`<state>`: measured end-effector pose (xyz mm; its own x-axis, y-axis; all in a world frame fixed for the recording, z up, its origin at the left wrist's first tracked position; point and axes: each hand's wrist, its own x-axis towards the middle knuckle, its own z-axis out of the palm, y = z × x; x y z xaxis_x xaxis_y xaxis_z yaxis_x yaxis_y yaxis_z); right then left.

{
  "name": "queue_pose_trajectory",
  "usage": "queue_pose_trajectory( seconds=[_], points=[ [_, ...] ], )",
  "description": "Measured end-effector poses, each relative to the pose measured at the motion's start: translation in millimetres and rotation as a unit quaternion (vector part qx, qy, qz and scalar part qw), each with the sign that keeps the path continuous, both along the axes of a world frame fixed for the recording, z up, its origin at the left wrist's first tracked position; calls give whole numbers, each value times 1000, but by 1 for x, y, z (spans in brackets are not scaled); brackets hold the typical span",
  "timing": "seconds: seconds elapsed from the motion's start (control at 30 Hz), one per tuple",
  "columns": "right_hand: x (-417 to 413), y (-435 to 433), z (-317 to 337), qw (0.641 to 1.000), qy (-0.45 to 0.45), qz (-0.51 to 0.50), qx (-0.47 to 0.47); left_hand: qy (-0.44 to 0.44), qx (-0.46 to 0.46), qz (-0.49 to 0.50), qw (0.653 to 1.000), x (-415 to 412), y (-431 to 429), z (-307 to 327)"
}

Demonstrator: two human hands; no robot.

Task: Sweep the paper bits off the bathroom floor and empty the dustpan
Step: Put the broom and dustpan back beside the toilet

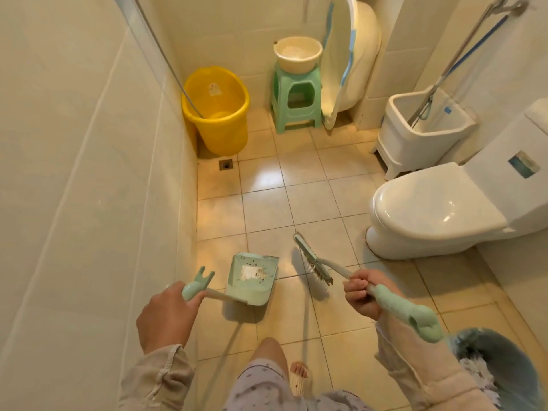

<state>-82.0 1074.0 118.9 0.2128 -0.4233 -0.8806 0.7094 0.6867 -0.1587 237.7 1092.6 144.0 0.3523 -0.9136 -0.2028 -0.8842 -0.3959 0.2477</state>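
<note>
My left hand (166, 315) grips the long handle of a mint-green dustpan (252, 283), which hangs just above the tiled floor near the left wall. White paper bits (252, 272) and dark specks lie inside the pan. My right hand (360, 293) grips the mint-green handle of a brush (314, 264), whose bristled head is lifted above the floor to the right of the dustpan. A grey-blue bin (504, 369) with white paper in it stands at the bottom right, beside my right forearm.
A white toilet (430, 212) fills the right side. At the back stand a yellow bucket (218, 111), a green stool (296, 102) bearing a cream basin, and a white mop sink (424, 129). A floor drain (226, 164) lies near the bucket. My foot (298, 378) is below.
</note>
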Motion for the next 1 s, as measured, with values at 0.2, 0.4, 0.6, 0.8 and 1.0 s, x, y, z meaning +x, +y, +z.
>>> queue_pose_trajectory(
  seconds=[0.2,0.4,0.6,0.8,1.0],
  points=[
    [-4,-83,-18,1000,21,9,9,1,-5,-24,1000,-9,-104,-13],
    [-16,-146,-25,999,30,-3,32,-18,-28,-99,995,-16,-230,-4],
    [-26,-201,-23,997,43,-34,51,-10,-50,-148,988,-30,-350,12],
    [-42,-290,-22,995,71,-51,37,6,-57,-180,982,-66,-452,6],
    [-83,-408,-28,994,73,-70,29,11,-35,-180,983,-109,-551,-6]
  ],
)
